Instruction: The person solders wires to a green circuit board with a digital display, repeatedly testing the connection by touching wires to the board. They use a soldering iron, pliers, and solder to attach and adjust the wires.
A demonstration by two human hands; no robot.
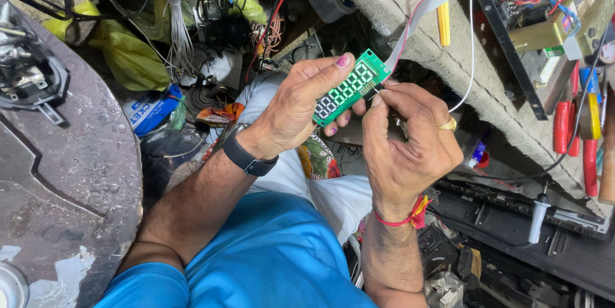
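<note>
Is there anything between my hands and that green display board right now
Nothing visible does. The left hand grips the green display board directly, and the right hand has its fingertips at the board's edge by the grey ribbon cable.

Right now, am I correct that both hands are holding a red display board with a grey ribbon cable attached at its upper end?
Not quite: the display board is green, not red, as the head view shows. The rest holds: the left hand grips it from the side, the right hand pinches its edge, and the grey ribbon cable runs from its upper end.
</note>
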